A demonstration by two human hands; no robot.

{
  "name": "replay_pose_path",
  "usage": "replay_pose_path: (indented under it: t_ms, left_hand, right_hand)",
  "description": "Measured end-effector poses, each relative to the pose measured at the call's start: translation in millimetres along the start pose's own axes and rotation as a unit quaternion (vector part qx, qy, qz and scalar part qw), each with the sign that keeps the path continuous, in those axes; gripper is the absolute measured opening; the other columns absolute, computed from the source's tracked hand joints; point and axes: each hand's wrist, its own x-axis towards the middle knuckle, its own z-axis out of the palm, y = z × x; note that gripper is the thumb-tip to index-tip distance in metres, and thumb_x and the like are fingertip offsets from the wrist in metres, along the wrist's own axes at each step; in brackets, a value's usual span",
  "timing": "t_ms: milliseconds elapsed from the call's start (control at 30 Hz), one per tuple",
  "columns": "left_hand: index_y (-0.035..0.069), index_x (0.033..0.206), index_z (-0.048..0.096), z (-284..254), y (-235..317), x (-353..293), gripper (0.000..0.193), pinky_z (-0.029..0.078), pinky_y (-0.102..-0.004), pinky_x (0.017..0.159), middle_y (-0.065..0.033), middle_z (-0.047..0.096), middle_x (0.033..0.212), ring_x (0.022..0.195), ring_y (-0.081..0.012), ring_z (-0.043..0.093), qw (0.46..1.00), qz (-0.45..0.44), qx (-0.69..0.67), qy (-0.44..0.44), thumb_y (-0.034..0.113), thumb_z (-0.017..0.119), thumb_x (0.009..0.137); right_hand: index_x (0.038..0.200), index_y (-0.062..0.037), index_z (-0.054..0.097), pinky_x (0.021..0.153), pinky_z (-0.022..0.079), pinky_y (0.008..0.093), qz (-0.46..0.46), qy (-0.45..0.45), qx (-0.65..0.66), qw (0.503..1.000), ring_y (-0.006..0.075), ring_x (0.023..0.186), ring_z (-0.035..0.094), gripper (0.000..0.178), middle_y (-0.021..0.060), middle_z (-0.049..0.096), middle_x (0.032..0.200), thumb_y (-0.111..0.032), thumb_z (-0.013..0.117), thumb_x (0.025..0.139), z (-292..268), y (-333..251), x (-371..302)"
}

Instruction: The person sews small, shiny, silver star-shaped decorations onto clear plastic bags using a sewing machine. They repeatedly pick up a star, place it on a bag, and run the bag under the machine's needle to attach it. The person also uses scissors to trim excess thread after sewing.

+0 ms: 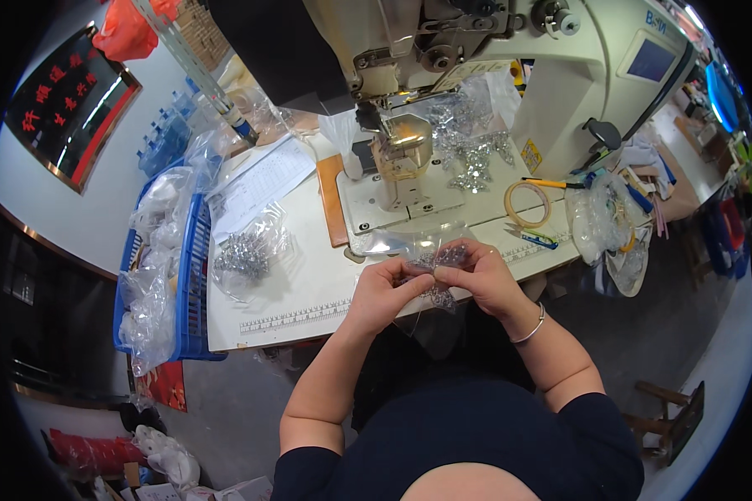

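Both my hands meet at the front edge of a white sewing table, thumbs nearly touching. Between them is a clear plastic bag with small shiny grey pieces inside, too small to name. My left hand pinches its left side, and my right hand grips its right side; the fingertips are partly hidden behind the plastic. Just beyond my hands stands an industrial sewing machine. A heap of shiny silver pieces lies on the table beside its needle area. Another clear bag of silver pieces rests at the left.
A blue plastic basket full of clear bags hangs at the table's left edge. Printed sheets lie behind. To the right are a tape roll, small snips, a yellow-handled tool and a bulging plastic bag. A wooden stool stands lower right.
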Motion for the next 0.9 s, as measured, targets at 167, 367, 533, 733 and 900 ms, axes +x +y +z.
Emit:
replay_pose_path:
  t_ms: [167, 367, 533, 733, 900]
  left_hand:
    - [-0.002, 0.092, 0.062, 14, 3, -8, 0.011, 0.048, -0.0231, 0.074, -0.0059, 0.066, 0.087, 0.079, -0.0089, 0.06, 0.996, 0.048, -0.06, 0.036, 0.003, 0.065, 0.083]
    - [-0.002, 0.092, 0.062, 18, -5, -11, 0.011, 0.048, -0.0223, 0.071, -0.004, 0.064, 0.082, 0.075, -0.0084, 0.058, 0.995, 0.048, -0.062, 0.057, 0.003, 0.065, 0.083]
    - [-0.002, 0.093, 0.061, 21, -12, -10, 0.011, 0.048, -0.0221, 0.07, -0.0038, 0.063, 0.082, 0.075, -0.0084, 0.058, 0.996, 0.039, -0.026, 0.074, 0.003, 0.065, 0.083]
    - [-0.002, 0.097, 0.06, 20, -17, -12, 0.013, 0.051, -0.0258, 0.074, -0.0059, 0.064, 0.088, 0.08, -0.0116, 0.061, 0.995, 0.001, -0.102, 0.0, 0.005, 0.062, 0.086]
    - [-0.001, 0.099, 0.058, 16, -25, -14, 0.012, 0.055, -0.0303, 0.074, -0.0076, 0.063, 0.092, 0.082, -0.0141, 0.062, 0.991, -0.009, -0.136, -0.006, 0.004, 0.059, 0.088]
  right_hand:
    - [0.109, 0.0007, 0.058, 0.072, 0.051, 0.0287, 0.024, -0.049, 0.05, 0.997, 0.0138, 0.08, 0.06, 0.034, 0.0064, 0.063, 0.091, -0.03, 0.048, 0.097, -7, -10, 2]
    - [0.118, 0.0036, 0.053, 0.065, 0.051, 0.0243, -0.085, 0.005, -0.066, 0.994, 0.0128, 0.074, 0.059, 0.04, 0.0073, 0.052, 0.096, -0.03, 0.043, 0.099, -1, -6, 0]
    - [0.134, -0.0014, 0.042, 0.086, 0.039, 0.0312, -0.29, 0.1, -0.351, 0.885, 0.0213, 0.094, 0.043, 0.044, 0.0136, 0.04, 0.108, -0.018, 0.047, 0.094, 5, -6, -7]
    - [0.132, -0.006, 0.047, 0.087, 0.039, 0.0307, -0.282, 0.052, -0.3, 0.91, 0.0215, 0.096, 0.044, 0.039, 0.0123, 0.041, 0.108, -0.019, 0.045, 0.096, 0, -6, -2]
    - [0.126, -0.006, 0.051, 0.081, 0.044, 0.0294, -0.256, 0.052, -0.244, 0.934, 0.0183, 0.091, 0.048, 0.035, 0.0094, 0.046, 0.103, -0.019, 0.05, 0.093, 0, 0, 4]
